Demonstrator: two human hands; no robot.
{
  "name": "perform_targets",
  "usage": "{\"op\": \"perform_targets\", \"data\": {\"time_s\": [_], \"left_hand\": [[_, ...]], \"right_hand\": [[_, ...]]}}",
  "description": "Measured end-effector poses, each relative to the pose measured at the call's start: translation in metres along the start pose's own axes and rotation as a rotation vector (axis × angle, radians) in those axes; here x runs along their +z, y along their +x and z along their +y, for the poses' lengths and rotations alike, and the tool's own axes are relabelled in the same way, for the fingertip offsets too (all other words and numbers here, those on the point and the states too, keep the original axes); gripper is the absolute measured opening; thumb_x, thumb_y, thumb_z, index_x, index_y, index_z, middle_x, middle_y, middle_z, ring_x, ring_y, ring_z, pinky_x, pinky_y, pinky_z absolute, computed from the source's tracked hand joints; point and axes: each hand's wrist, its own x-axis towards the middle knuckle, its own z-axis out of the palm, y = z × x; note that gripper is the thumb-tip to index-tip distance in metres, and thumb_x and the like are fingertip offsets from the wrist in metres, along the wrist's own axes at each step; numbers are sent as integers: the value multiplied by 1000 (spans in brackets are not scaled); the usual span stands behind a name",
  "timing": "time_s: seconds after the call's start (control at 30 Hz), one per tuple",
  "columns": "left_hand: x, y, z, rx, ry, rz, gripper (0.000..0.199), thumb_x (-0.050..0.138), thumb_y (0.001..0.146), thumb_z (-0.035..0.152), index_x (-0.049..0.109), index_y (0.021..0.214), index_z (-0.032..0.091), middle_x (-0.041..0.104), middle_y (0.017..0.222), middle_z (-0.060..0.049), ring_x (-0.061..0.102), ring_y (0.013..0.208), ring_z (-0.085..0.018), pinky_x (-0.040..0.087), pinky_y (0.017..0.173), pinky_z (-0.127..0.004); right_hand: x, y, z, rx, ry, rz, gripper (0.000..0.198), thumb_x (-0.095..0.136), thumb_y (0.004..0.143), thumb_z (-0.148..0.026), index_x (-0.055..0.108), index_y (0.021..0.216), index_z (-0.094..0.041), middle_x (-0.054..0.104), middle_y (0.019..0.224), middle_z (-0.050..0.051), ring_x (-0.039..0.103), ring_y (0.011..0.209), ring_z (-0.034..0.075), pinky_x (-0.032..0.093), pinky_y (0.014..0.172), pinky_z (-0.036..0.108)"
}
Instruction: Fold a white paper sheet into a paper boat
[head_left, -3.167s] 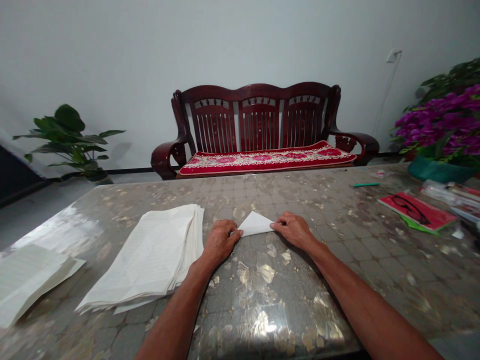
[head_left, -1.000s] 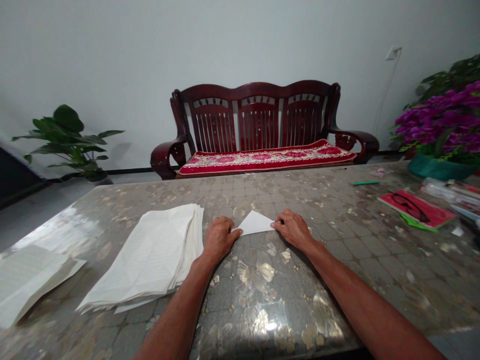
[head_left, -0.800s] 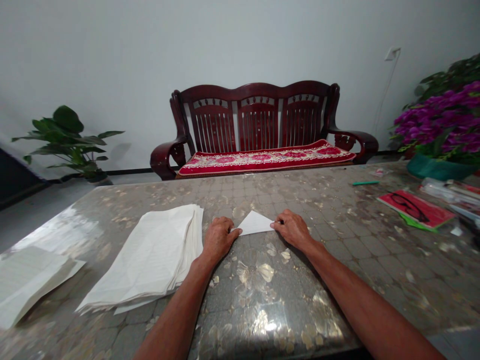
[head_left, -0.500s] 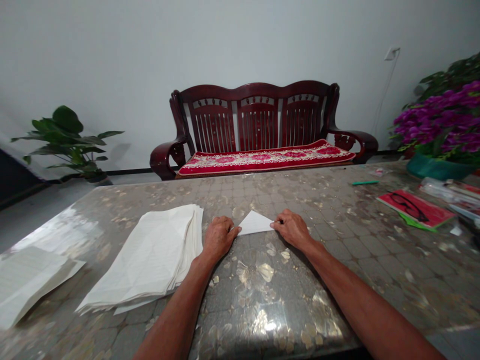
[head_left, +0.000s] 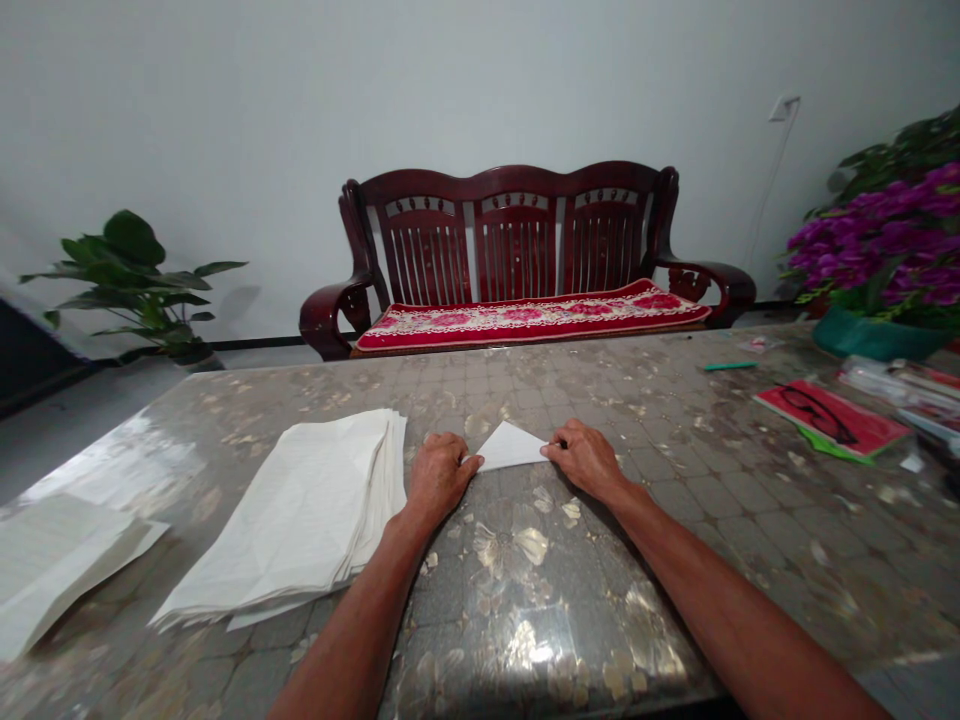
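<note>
A small white sheet of paper folded into a triangle (head_left: 511, 446) lies on the table between my hands, its point toward the far side. My left hand (head_left: 442, 468) pinches the left corner between thumb and curled fingers. On the opposite corner, my right hand (head_left: 585, 455) grips in the same way. Close to the left of my left hand rests a thick stack of white paper sheets (head_left: 300, 510), slightly uneven at its edges.
The table (head_left: 480, 620) has a shiny patterned cover. More paper (head_left: 67, 560) lies at the far left. To the right are a green pen (head_left: 731, 366), a red book (head_left: 874, 425) with black glasses (head_left: 821, 413) on it, and purple flowers (head_left: 885, 240). A wooden bench (head_left: 517, 240) stands beyond.
</note>
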Motion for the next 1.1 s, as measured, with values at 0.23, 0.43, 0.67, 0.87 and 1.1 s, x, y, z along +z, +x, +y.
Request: {"op": "perform_targets", "data": {"time_s": [0.23,0.43,0.67,0.87,1.1], "left_hand": [[3,-3,1,13,46,10,20,62,91,33,63,77,18,65,90,-7,56,92,-24,41,82,-34],[4,-5,2,19,73,24,20,61,93,34,62,80,18,64,91,-7,55,91,-24,42,83,-35],[4,-5,3,24,78,29,19,62,93,33,62,80,19,64,90,-7,56,91,-24,42,85,-35],[3,-6,4,13,71,28,19,61,93,32,61,79,19,64,90,-7,56,92,-24,42,83,-35],[3,-5,4,21,41,28,19,60,92,32,62,79,19,65,90,-7,55,91,-24,43,84,-36]], "right_hand": [[4,0,4,-29,-8,11,20,63,92,-36,75,90,-20,69,95,5,62,87,17,38,74,25],[3,0,5,-41,-4,9,19,63,92,-35,75,91,-20,68,94,4,62,87,17,37,74,25],[-3,-2,1,-48,8,3,19,63,92,-34,74,91,-19,68,95,5,61,87,17,37,75,25],[-3,-2,2,-23,-10,-19,22,58,96,-36,73,89,-21,68,96,4,62,87,16,36,73,25],[-7,0,-2,1,-58,-41,24,55,97,-37,72,91,-21,69,99,5,63,91,17,36,73,26]]}}
